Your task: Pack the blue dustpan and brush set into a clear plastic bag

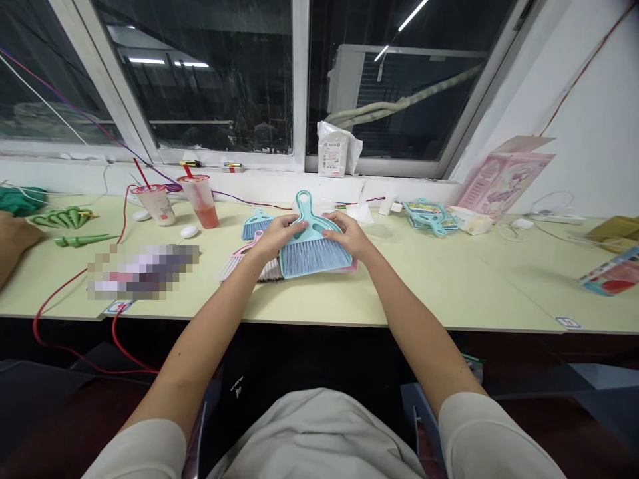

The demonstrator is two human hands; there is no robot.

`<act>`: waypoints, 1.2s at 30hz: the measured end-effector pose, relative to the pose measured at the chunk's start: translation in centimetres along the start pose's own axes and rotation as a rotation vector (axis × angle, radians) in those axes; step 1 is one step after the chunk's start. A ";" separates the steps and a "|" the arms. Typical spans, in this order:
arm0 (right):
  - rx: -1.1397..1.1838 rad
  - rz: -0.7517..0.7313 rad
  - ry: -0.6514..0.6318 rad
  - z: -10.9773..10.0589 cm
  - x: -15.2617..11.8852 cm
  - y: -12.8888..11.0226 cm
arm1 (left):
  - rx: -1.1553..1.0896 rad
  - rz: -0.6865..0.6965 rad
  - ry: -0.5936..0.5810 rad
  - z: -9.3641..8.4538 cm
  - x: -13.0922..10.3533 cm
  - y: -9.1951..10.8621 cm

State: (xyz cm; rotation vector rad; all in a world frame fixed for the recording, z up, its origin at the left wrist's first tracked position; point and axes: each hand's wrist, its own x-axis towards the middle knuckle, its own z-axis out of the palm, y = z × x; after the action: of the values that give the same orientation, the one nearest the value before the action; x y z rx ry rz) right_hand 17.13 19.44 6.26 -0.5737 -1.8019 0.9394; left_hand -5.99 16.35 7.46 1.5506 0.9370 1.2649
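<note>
A teal hand brush with grey-blue bristles, nested in a matching dustpan (314, 229), is tilted up above the table in front of me. My left hand (279, 234) grips its left side, and my right hand (348, 235) grips the right side, thumbs on the front. Behind its lower right corner shows the edge of a pink dustpan (353, 267). Beside my left hand lie a pink-handled brush (248, 245) with pale bristles and a smaller blue brush (255, 225). Dark-tipped bristles (271, 271) poke out below my left hand, their handle hidden.
Two drink cups (202, 203) with red straws stand at back left, near red cables and a pixelated object (142, 271). Another person's arm (17, 246) reaches in at far left. Teal brush sets (430, 216), a white tub (470, 220) and a pink box (506, 176) sit at back right.
</note>
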 end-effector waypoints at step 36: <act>0.100 0.280 0.009 -2.3 -0.1 -0.3 | 0.155 0.057 -0.199 0.3 -0.7 -0.6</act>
State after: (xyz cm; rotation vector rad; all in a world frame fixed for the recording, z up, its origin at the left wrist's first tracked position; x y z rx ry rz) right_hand 19.25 19.98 6.92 -0.7784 -1.6823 1.2061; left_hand -5.82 15.88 6.65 1.7989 0.8842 1.0738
